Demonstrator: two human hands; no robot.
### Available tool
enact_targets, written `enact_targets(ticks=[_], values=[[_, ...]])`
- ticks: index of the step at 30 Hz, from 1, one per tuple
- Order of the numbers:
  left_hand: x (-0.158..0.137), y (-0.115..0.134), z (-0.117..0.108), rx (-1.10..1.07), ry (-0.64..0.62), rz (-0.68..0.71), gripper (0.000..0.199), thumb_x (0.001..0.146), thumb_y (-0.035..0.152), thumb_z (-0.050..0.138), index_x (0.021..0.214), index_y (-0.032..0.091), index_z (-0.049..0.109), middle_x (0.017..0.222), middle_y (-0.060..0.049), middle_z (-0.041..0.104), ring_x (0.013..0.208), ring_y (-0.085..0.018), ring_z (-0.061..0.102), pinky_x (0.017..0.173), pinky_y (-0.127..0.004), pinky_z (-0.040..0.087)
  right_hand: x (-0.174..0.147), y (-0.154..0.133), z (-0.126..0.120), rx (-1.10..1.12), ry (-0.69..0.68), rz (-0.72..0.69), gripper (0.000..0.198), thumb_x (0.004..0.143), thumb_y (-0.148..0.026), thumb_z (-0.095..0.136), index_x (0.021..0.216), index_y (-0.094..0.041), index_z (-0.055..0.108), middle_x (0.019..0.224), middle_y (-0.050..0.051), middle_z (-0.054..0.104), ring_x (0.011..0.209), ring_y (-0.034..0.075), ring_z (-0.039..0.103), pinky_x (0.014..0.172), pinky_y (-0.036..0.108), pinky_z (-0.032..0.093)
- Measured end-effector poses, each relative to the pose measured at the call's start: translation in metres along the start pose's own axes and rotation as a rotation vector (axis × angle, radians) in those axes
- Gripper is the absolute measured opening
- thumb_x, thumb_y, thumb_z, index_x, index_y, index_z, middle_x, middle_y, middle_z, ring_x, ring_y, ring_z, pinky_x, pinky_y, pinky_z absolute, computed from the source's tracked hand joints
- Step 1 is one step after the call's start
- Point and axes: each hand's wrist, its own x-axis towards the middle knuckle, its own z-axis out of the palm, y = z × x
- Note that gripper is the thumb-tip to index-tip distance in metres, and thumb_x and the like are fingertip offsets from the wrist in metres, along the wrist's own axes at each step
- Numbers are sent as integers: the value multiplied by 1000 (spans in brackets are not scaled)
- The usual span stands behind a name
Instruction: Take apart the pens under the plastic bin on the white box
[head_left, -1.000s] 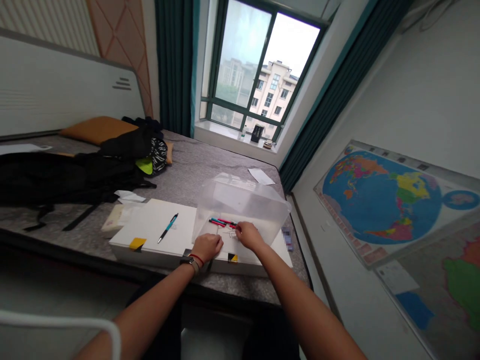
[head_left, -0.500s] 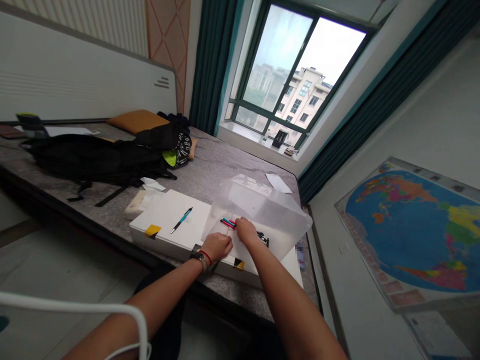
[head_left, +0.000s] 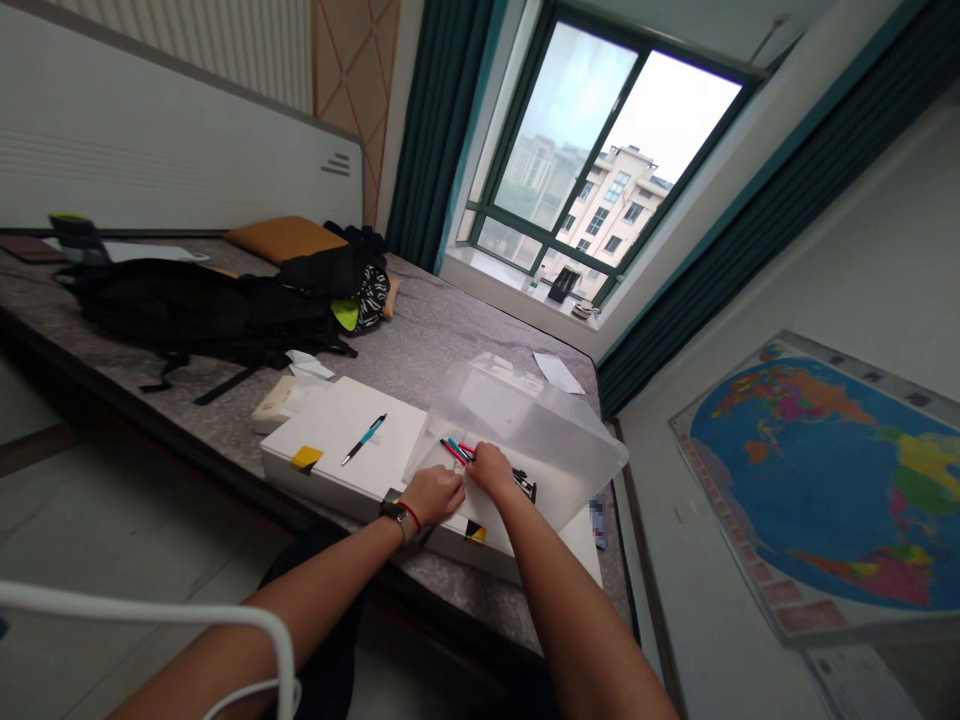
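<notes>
A clear plastic case lies on a white box with its lid raised at the back. My left hand is closed at the case's near edge, a watch and red band on its wrist. Inside the case, my right hand has its fingers closed at the ends of several pens, red, blue and dark. Part of the pens is hidden by the fingers. Dark items lie in the case to the right of that hand. A blue and black pen rests on the white box, left of the case.
The white box stands at the front edge of a grey bed. A tissue pack sits at its left, and a black backpack lies farther back. White paper is behind the case. A white tube crosses the lower left.
The pens under my right hand have shifted and spread slightly apart. My left hand stays at the case's edge. The view has tilted a little.
</notes>
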Motion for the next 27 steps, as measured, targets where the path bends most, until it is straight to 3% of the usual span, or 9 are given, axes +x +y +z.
enact_targets(ticks=[8, 14, 17, 21, 27], values=[[2, 4, -16, -50, 104, -1, 19, 85, 33, 48, 91, 17, 56, 93, -9, 57, 92, -25, 50, 78, -38, 40, -11, 13, -3, 135, 90, 3, 11, 72, -22, 58, 81, -16, 60, 86, 10, 66, 79, 19, 60, 65, 24, 38], [-2, 2, -11, -125, 132, 6, 34, 84, 33, 50, 114, 17, 51, 103, -10, 56, 99, -26, 51, 85, -40, 40, -46, 24, 16, 432, 362, -27, 4, 69, -18, 55, 72, -18, 56, 67, 1, 63, 64, 15, 56, 63, 23, 39], [-4, 1, -10, -155, 136, 41, 42, 85, 32, 49, 124, 17, 45, 107, -11, 57, 101, -25, 51, 85, -40, 41, -63, 25, 26, 585, 415, -33, 5, 70, -19, 53, 74, -19, 56, 62, -1, 61, 59, 15, 56, 60, 23, 41], [-4, 1, -9, -158, 108, 98, 47, 86, 28, 48, 131, 18, 40, 104, -10, 59, 97, -24, 53, 83, -38, 43, -75, 18, 33, 708, 441, -98, 7, 70, -19, 52, 75, -19, 57, 65, -1, 62, 62, 16, 59, 62, 24, 44], [-4, 1, -8, -154, 97, 114, 38, 83, 28, 53, 119, 19, 51, 102, -9, 61, 98, -24, 53, 83, -38, 43, -84, 10, 40, 834, 423, -179, 15, 73, -21, 53, 86, -17, 59, 81, 3, 66, 66, 15, 61, 65, 25, 47]])
